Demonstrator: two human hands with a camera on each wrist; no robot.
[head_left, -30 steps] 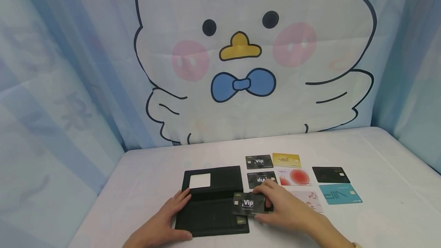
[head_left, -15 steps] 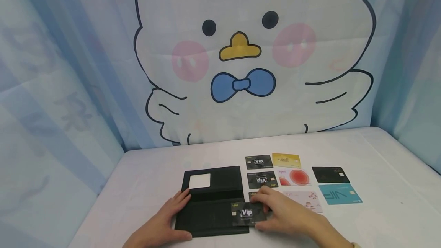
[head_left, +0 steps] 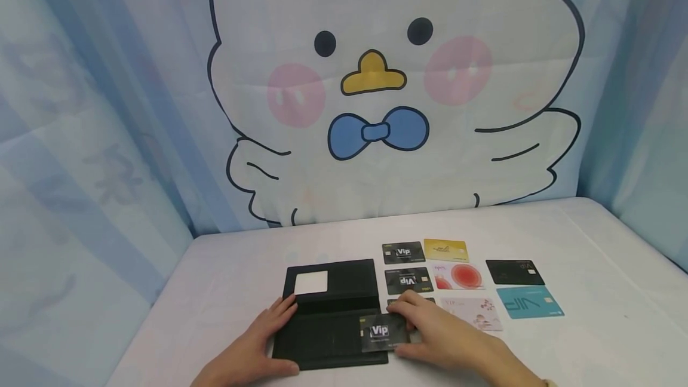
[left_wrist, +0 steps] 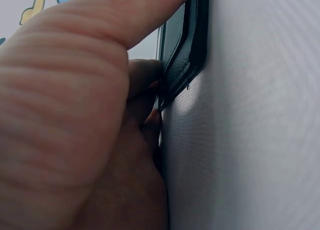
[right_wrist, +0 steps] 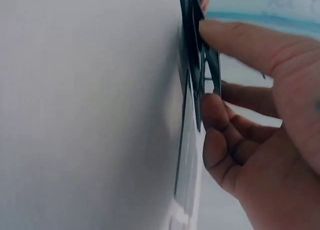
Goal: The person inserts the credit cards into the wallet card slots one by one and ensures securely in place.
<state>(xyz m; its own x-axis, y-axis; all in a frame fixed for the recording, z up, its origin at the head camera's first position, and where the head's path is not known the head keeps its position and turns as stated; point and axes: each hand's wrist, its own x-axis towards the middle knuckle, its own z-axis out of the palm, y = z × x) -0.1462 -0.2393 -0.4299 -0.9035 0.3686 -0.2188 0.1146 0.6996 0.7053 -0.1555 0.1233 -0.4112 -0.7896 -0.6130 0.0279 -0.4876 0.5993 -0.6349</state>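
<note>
A black card wallet (head_left: 328, 339) lies unfolded on the table, a white rectangle (head_left: 311, 283) on its upper half. My left hand (head_left: 258, 342) rests along its left edge with fingers spread, fingertips on the wallet and thumb at its lower corner; the left wrist view shows the thumb against the dark edge. My right hand (head_left: 443, 330) pinches the right end of a black Vip card (head_left: 379, 332) between thumb and fingers. That card lies over the lower right part of the wallet. How far it sits in a slot is hidden.
Right of the wallet lie two black Vip cards (head_left: 404, 252), a gold card (head_left: 446, 249), a red-circle card (head_left: 459, 276) and a pink card (head_left: 473, 313). Another dark card is partly covered by my right hand. Farther right are a black card (head_left: 515, 272) and a teal card (head_left: 529, 302).
My right hand has brought the black Vip card down toward the wallet's lower right part, then slightly left. The left hand and wallet stay put.
</note>
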